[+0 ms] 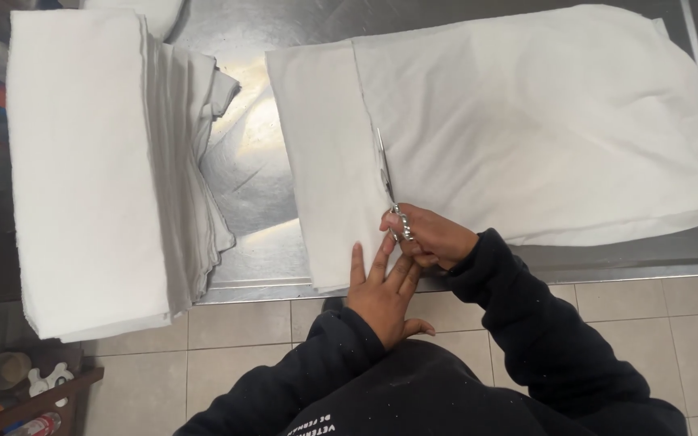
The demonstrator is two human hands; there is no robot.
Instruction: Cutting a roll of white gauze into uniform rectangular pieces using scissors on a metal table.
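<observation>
My right hand (431, 236) grips a pair of metal scissors (386, 176) whose blades point away from me, along a cut line in a large folded white cloth (543, 121) on the steel table (252, 153). A narrow strip of the cloth (325, 161) lies left of the cut. My left hand (383, 295) rests flat, fingers spread, on the near end of that strip at the table's front edge. Both arms wear dark sleeves.
A tall stack of cut white cloth pieces (90, 169) lies at the table's left end, overhanging the front edge. Beige floor tiles (640, 315) show below the table. A low shelf with small bottles and jars (18, 387) stands at the lower left.
</observation>
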